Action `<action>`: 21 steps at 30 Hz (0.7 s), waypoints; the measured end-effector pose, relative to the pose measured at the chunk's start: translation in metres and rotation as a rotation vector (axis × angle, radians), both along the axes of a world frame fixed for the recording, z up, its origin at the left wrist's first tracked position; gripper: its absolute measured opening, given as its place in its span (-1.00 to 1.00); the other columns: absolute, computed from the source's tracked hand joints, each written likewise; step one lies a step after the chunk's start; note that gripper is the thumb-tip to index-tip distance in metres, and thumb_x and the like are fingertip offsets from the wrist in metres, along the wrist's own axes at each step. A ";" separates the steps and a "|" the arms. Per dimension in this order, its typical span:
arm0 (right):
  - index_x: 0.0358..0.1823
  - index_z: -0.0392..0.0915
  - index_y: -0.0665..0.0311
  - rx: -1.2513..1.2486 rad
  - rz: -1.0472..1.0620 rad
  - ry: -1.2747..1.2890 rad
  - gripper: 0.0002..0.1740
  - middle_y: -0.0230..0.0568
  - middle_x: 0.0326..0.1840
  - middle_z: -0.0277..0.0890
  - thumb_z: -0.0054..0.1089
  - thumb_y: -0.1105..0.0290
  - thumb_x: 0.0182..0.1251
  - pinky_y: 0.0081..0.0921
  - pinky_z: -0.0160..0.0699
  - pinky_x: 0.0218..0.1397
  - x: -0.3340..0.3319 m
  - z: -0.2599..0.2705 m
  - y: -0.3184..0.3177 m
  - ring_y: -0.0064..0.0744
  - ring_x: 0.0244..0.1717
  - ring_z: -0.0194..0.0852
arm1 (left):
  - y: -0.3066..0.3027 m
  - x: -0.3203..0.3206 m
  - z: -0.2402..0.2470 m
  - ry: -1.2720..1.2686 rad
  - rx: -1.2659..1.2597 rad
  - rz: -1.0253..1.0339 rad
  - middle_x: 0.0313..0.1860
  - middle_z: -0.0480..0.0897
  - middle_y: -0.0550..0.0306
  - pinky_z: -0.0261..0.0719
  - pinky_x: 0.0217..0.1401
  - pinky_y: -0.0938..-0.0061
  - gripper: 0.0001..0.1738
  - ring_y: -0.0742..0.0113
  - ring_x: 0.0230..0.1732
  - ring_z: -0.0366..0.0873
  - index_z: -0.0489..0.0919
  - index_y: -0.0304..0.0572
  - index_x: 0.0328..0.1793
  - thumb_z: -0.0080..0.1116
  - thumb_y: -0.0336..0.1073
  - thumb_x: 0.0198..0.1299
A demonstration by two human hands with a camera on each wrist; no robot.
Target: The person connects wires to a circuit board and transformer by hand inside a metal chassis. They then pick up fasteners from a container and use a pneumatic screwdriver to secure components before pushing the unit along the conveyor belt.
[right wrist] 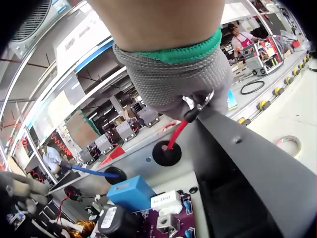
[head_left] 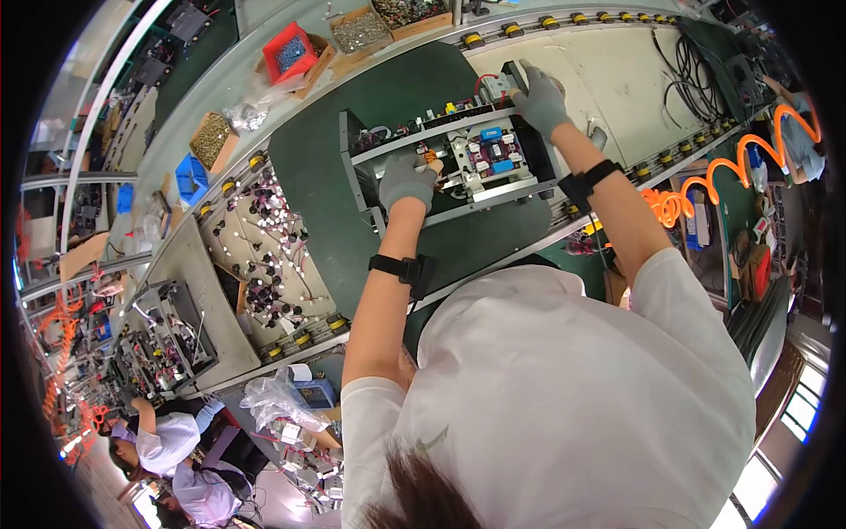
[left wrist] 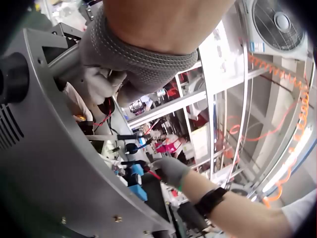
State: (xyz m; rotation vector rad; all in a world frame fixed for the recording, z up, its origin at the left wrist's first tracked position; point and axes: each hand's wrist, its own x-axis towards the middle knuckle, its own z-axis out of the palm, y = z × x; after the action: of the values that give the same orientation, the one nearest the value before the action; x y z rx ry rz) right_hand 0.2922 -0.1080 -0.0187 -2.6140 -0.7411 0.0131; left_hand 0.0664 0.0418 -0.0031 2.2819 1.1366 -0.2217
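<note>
The open grey metal chassis (head_left: pixel 480 201) lies on the green mat (head_left: pixel 308 203). My right hand (head_left: pixel 539 101) pinches the red ring-terminal wire (right wrist: pixel 177 135) at its far wall. My left hand (head_left: pixel 407 181) curls over its near rail. I'd brace the chassis firmly and avoid kinking the wire.

Beyond and left of the left hand's fingers (head_left: pixel 412 164): red bin of blue parts (head_left: pixel 291 51), cardboard box of screws (head_left: pixel 359 31), box of brass hardware (head_left: pixel 211 137), blue bin (head_left: pixel 189 176). Left of those fingers, nearer the body: board of wired black components (head_left: pixel 264 238). Well right of the right hand's fingers (head_left: pixel 526 78): black cable bundle (head_left: pixel 696 70), orange coiled hose (head_left: pixel 723 167). Fan (left wrist: pixel 275 22) overhead.
</note>
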 end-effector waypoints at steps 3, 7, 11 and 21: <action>-0.11 0.48 0.11 0.349 0.109 -0.179 -0.70 -0.14 -0.11 0.46 0.12 0.35 0.07 -0.22 0.47 -0.06 -0.053 0.038 -0.009 -0.12 -0.10 0.46 | -0.005 0.003 0.000 -0.104 -0.017 -0.008 -0.01 0.56 0.06 0.51 -0.01 0.32 -0.64 0.09 -0.06 0.58 0.62 -0.03 -0.03 0.17 -0.15 0.03; -0.42 0.56 0.12 0.170 0.555 -0.009 -0.91 -0.28 -0.31 0.43 0.13 0.35 0.01 -0.30 0.47 -0.11 -0.081 0.038 -0.013 -0.22 -0.16 0.44 | -0.016 0.005 -0.016 -0.427 -0.036 0.130 -0.26 0.61 0.01 0.51 -0.17 0.35 -0.71 0.09 -0.27 0.59 0.61 -0.10 -0.14 0.15 -0.13 0.07; -0.36 0.62 0.09 -0.105 0.620 -0.214 -0.85 -0.29 -0.23 0.37 0.17 0.35 -0.02 -0.35 0.43 -0.08 -0.089 0.024 0.002 -0.28 -0.15 0.38 | -0.012 0.012 -0.040 -0.657 -0.649 0.335 -0.41 0.60 0.11 0.45 -0.44 0.53 -0.78 0.41 -0.49 0.54 0.54 -0.25 -0.18 0.19 -0.34 0.05; -0.17 0.63 0.02 -0.082 0.593 0.003 -0.73 -0.26 -0.18 0.43 0.10 0.27 0.06 -0.31 0.42 -0.05 -0.080 0.012 0.009 -0.25 -0.07 0.40 | -0.015 0.025 -0.066 -0.779 -0.795 0.290 -0.23 0.60 0.18 0.49 -0.26 0.65 -0.76 0.51 -0.26 0.53 0.48 -0.27 -0.05 0.09 -0.57 0.13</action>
State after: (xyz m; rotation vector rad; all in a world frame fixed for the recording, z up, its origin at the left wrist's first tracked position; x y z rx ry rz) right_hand 0.2122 -0.0990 -0.0064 -2.3665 -1.5090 0.2237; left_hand 0.0912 0.0267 -0.0691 1.2788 0.7427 0.2736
